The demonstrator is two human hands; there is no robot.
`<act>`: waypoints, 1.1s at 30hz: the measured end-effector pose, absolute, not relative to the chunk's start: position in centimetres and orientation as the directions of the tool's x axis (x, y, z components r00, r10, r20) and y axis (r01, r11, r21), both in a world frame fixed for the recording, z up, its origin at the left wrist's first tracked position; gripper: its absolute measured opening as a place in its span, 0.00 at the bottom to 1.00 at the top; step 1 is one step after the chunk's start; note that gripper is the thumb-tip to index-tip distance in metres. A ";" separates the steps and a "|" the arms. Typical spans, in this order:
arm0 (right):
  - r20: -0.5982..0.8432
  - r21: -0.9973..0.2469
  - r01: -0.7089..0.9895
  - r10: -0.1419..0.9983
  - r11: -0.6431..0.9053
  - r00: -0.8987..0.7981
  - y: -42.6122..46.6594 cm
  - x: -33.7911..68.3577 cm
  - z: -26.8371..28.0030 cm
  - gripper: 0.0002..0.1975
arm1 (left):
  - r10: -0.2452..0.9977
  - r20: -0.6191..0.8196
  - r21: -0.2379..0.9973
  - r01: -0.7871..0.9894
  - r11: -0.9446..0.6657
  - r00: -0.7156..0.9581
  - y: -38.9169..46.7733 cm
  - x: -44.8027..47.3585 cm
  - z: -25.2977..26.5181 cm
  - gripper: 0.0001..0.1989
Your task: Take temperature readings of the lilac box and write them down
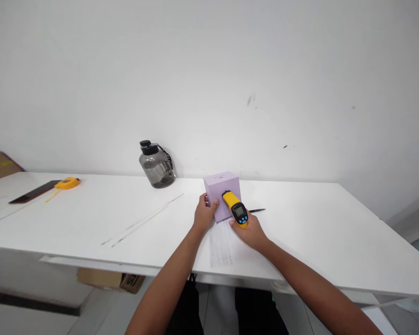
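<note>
The purple box is near the back edge of the table, a bit to the right of the middle. I can't tell if its bottom sits flat on the table or is lifted a little. The left hand grips the box on its left side, with the thumb pressed on the front. The right hand is wrapped around the handle of a yellow thermometer, the kind shaped like a toy gun. Its nose points at the front of the box. I can't tell if the nose touches the box or stops just short of it.

So the box is in hand and the thermometer is lined up with it; that part looks done. The screen faces the person, but it is too small to read, so I can't say if a number has come up. Between the box and the front edge of the table lies a paper with rows of marks, too blurry to read. A dark pen lies just past the right hand, and no hand holds it. If a number has to be put on the paper, that part seems left to do.
</note>
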State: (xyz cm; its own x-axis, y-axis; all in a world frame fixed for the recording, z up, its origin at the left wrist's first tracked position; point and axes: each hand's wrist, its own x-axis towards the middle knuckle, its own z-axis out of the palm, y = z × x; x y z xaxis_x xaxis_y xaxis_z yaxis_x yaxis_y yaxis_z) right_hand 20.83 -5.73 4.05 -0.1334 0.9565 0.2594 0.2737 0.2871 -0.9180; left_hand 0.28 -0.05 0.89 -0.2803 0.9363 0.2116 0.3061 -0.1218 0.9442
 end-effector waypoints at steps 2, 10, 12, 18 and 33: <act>0.267 -0.917 0.275 0.957 0.289 -0.115 -5.7 20.9 3.9 0.17 | 0.929 0.215 0.943 0.313 -0.116 -0.302 0.1 0.1 0.9 0.34; 0.262 -0.918 0.324 0.964 0.230 0.056 -5.1 21.6 3.9 0.20 | 0.836 0.183 0.939 0.344 0.007 -0.517 0.5 -0.7 1.4 0.36; 0.268 -0.919 0.322 0.960 0.228 0.084 -4.9 21.8 4.0 0.21 | 0.813 0.165 0.945 0.324 0.031 -0.558 0.5 -1.0 1.6 0.36; 0.250 -0.924 0.332 0.956 0.189 0.152 -4.5 22.4 4.4 0.19 | 0.773 0.123 0.947 0.305 0.096 -0.623 0.7 -1.6 1.9 0.37; 0.186 -0.938 0.327 0.960 0.111 0.208 -3.9 22.8 5.0 0.18 | 0.791 0.187 0.888 0.445 0.117 -0.582 0.8 -1.3 1.8 0.45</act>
State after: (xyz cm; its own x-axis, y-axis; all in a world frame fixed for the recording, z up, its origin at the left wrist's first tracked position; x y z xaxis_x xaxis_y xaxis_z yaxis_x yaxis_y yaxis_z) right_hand 22.85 -3.88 5.01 0.2076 0.9604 0.1860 0.3270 0.1110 -0.9385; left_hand -1.29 0.81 1.82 -0.5819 0.7914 0.1873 0.4451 0.1171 0.8878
